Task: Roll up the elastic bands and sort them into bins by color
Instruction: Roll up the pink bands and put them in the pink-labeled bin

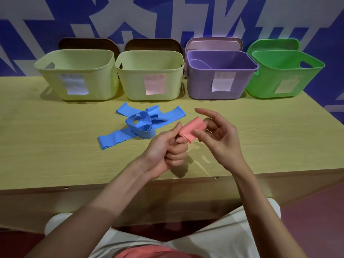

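Bands of two colours show, and the blue tangle serves as landmark. Largest is the table (55, 138), with four bins in a row along its far edge behind the tangle: a yellow bin (78, 75) to the far left, a second yellow bin (149, 75) straight behind, a purple bin (221, 75) to the right and a green bin (284, 73) furthest right, each with a pale label on its front. Lids lean against the wall behind them. The blue bands (141, 125) lie loose and crossed on the table, one looped on top of the others. Just right of the tangle and nearer the person, both forearms reach in above the table. The left hand (167, 149) is curled, thumb up, pinching the near end of the pink band (189, 131). The right hand (217, 135) has its fingers spread, thumb and a fingertip pinching the band's other side. The pink band is a short, partly rolled wad held between the hands, off the table.
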{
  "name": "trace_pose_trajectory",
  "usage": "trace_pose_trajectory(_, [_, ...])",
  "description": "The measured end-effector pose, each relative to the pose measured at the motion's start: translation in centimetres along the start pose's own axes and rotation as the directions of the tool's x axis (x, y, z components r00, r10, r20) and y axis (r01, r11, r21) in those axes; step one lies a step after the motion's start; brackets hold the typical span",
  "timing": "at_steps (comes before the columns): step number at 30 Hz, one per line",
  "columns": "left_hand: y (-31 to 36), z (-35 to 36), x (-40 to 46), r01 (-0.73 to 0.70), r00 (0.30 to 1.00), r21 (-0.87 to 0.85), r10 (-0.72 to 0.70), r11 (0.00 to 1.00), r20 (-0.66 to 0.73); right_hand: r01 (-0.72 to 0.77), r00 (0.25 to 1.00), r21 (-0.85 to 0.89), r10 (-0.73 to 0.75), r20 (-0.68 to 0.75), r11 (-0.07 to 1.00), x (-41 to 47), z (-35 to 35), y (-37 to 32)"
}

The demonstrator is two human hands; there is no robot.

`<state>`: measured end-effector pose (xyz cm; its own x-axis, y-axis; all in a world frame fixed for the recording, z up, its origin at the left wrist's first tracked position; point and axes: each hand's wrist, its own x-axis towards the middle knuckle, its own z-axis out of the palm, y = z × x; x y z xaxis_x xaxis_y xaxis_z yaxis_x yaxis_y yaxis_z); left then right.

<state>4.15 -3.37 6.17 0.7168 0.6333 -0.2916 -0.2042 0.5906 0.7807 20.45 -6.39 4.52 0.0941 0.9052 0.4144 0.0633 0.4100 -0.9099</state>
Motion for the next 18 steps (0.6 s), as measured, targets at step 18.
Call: trace_pose_trajectory(18, [-0.2, -2.2, 0.8, -0.323, 0.839, 0.845, 0.542, 0.425, 0.047, -0.004, 0.999, -0.138, -0.001, -0.037, 0.99, 0.3, 0.2, 0.6])
